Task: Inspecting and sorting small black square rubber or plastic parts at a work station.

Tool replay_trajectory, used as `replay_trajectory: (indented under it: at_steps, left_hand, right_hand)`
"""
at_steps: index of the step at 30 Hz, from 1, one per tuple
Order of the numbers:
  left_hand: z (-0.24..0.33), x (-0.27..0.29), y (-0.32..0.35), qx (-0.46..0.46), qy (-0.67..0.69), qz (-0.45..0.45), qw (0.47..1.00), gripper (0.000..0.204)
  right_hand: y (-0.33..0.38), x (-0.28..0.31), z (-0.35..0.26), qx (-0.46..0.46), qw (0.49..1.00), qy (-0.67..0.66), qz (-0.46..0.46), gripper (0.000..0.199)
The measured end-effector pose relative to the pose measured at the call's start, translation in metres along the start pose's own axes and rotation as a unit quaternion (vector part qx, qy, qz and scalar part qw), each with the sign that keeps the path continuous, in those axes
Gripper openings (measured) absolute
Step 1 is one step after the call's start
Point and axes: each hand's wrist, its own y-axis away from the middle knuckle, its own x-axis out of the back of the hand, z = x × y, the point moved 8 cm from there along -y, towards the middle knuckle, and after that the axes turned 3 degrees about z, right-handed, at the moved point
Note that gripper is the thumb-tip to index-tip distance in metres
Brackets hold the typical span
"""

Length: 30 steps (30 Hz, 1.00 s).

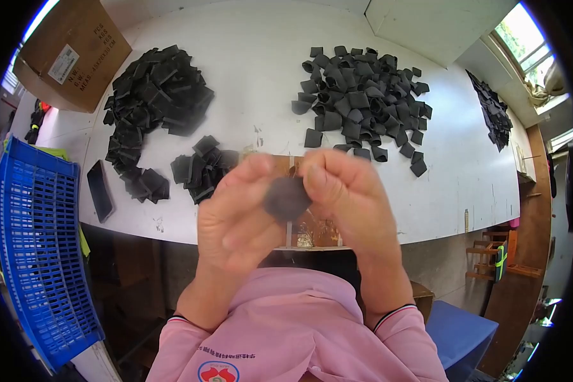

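Near the front edge of the table I hold up a small dark fabric piece (286, 198), blurred by motion, between my two hands. My right hand (347, 191) pinches its right edge between thumb and fingers. Curled at its left side is my left hand (238, 207), with the fingers closed against the edge. Behind the hands, a brown board (324, 234) with a metal strip lies at the table's edge. Close to my left hand sits a small pile of flat black pieces (203, 169).
Curled, tube-like black pieces (356, 95) are heaped at the far right; a larger flat-piece pile (159, 92) lies far left. On the left are a cardboard box (73, 54), a phone (100, 191) and a blue plastic crate (44, 254). A blue stool (458, 337) stands lower right.
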Motion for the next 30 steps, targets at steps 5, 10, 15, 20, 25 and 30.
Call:
replay_trajectory:
  at_steps: [5,10,15,20,25,30]
  left_hand:
    - [0.005,0.034,-0.003,-0.008,-0.087,0.212,0.973,0.019]
    - [0.029,0.004,0.006,-0.223,-0.525,0.196,0.797,0.035]
    - [0.029,-0.036,-0.003,-0.275,-0.736,0.011,0.619,0.022]
    - [0.029,-0.03,-0.004,-0.278,-0.66,0.069,0.695,0.014]
    - [0.031,-0.028,-0.001,-0.332,-0.71,0.063,0.617,0.014]
    - [0.026,-0.029,0.002,-0.351,-0.734,0.047,0.579,0.02]
  right_hand:
    - [-0.014,0.006,0.052,-0.104,0.992,-0.059,-0.043,0.026]
    - [-0.008,0.013,0.042,-0.041,0.998,0.035,0.014,0.018]
    - [0.024,0.007,-0.019,0.3,0.888,0.322,0.132,0.03]
    - [0.03,-0.002,-0.032,0.335,0.878,0.319,0.12,0.039]
    - [0.031,-0.014,-0.031,0.315,0.831,0.431,0.157,0.025]
    - [0.024,-0.007,-0.016,0.363,0.84,0.374,0.153,0.016]
